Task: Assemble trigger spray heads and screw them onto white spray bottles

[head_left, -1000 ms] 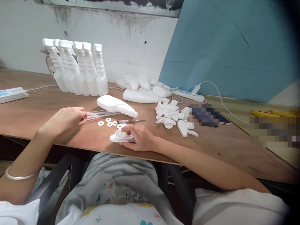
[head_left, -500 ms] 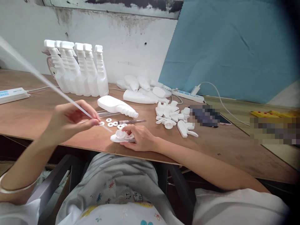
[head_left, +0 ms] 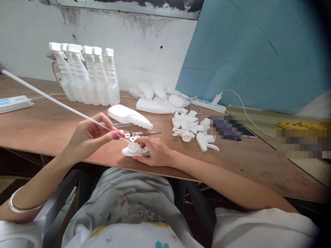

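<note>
My left hand (head_left: 97,136) pinches a long thin white dip tube (head_left: 59,103) near its lower end. That end reaches the round collar of a white trigger spray head (head_left: 133,148); whether it has entered the collar I cannot tell. My right hand (head_left: 156,151) grips the spray head low over the table's front edge, collar facing up. Just behind the hands lie several flat white washers (head_left: 127,136), partly covered by my left fingers. A screwdriver (head_left: 144,133) lies beside them, and a white bottle (head_left: 129,115) without a head rests on its side behind.
Several bottles with spray heads (head_left: 90,75) stand at the back left. More bottles lie in a pile (head_left: 155,105) at the back middle. Loose spray heads (head_left: 187,125) are heaped to the right, near a phone (head_left: 248,131). Power strips (head_left: 15,104) sit left and back right.
My left hand has moved right and slightly forward, bringing the tube's lower end to the spray head's collar. The tube now slants less steeply. My right hand stays in place.
</note>
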Tool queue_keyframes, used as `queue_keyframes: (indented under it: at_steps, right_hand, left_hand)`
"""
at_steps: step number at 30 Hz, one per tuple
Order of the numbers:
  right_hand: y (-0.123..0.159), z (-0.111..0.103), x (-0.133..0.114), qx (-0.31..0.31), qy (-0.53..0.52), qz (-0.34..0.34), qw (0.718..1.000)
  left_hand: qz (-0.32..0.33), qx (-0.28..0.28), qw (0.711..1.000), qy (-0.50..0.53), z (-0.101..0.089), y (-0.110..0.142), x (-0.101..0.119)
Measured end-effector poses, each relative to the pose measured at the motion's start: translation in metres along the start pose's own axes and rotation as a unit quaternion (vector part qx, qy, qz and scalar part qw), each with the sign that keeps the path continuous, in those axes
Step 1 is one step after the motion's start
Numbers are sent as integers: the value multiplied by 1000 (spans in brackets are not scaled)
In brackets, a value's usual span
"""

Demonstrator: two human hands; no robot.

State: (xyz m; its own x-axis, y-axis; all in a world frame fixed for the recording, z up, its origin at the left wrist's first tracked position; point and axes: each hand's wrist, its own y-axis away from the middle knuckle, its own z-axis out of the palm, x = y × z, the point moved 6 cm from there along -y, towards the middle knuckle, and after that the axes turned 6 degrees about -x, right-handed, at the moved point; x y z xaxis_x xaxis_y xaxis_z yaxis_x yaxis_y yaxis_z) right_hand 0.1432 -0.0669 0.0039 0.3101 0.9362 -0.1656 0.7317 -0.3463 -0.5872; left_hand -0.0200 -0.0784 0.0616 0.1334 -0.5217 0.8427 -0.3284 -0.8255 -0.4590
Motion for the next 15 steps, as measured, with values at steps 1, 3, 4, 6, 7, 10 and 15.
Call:
queue_keyframes:
  at_steps: [1,3,4,6,7,10,15]
  right_hand:
    - [0,0,0,2,0,-1,1000]
    - [0,0,0,4,0,-1,1000]
    - [0,0,0,5,1,0,1000]
    - [0,0,0,5,0,1,1000]
    - [0,0,0,5,-1,1,1000]
    - [0,-1,-1,6,-1,1,1000]
    - [0,-2,-1,3,-4,4,1000]
  left_hand:
    - [7,-2,1000,-2,1,1,-1]
    - [21,-9,1000,-7,2,2,-4]
    - [27,-14,1000,-7,3,2,-6]
    - [32,-22,999,-7,4,3,-7]
    - [31,-25,999,-7,4,3,-8]
    - [19,-28,999,-10,6,3,-8]
    - [24,-12,1000,-13,6,2,-7]
